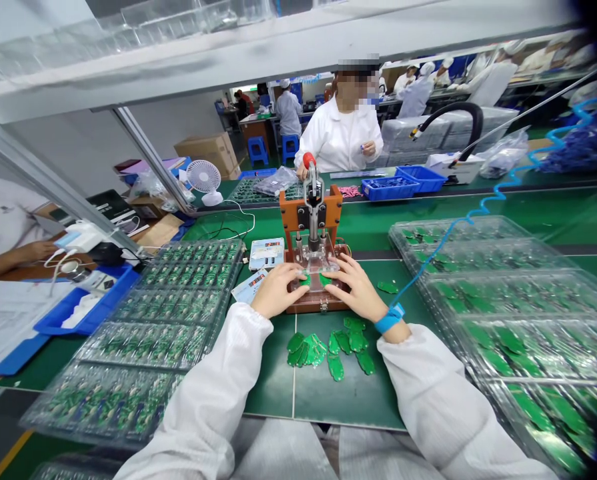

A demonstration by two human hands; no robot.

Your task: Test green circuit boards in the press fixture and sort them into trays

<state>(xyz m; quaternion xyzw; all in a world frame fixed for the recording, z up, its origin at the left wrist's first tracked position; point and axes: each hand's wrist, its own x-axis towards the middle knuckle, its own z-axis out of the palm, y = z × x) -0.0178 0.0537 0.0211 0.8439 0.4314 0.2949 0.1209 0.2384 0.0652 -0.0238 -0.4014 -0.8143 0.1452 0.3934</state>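
An orange toggle-clamp test fixture (311, 213) with a red-knobbed lever stands in front of me on the green work mat (273, 393). My left hand (277, 291) is at the left of its base, thumb and forefinger closed on a small green circuit board (305, 279). On the other side, my right hand (357, 289) pinches a second green circuit board (324, 279) at the clear plate. A blue wrist strap (390, 319) with a coiled cord circles my right wrist. Two loose clusters of green circuit boards (305, 350) lie nearer to me.
Stacked clear trays of boards flank me, a left tray (153, 303) and a right tray (508, 300). One board (387, 287) lies right of the fixture. Beyond are a white fan (204, 179), blue bins (388, 187) and a co-worker (341, 133). A shelf (278, 47) crosses overhead.
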